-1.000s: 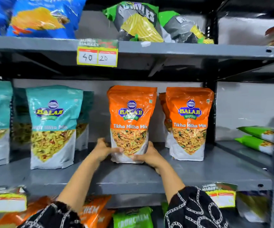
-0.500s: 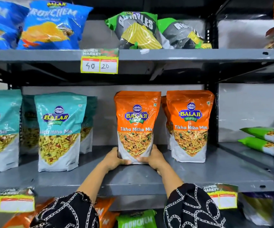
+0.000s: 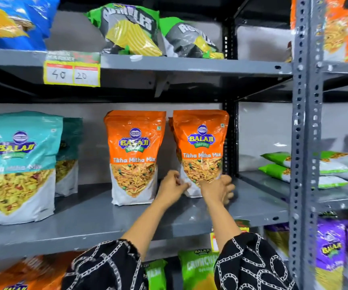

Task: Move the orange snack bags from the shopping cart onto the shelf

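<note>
Two orange "Tikha Mitha Mix" snack bags stand upright on the grey middle shelf point(image 3: 98, 220). The left orange bag point(image 3: 134, 155) stands free. On the right orange bag point(image 3: 201, 147), my left hand point(image 3: 172, 188) grips the lower left corner and my right hand point(image 3: 219, 190) holds the lower right edge. The edge of another orange bag shows just behind the right one. The shopping cart is out of view.
Teal snack bags point(image 3: 20, 164) stand at the left of the same shelf. A dark upright post point(image 3: 229, 139) stands just right of the held bag. Green packs point(image 3: 277, 164) lie on the neighbouring shelf. Chip bags fill the shelf above; more bags sit below.
Both hands have let go of the left orange bag and moved right onto the right orange bag. The view has shifted to the right.
</note>
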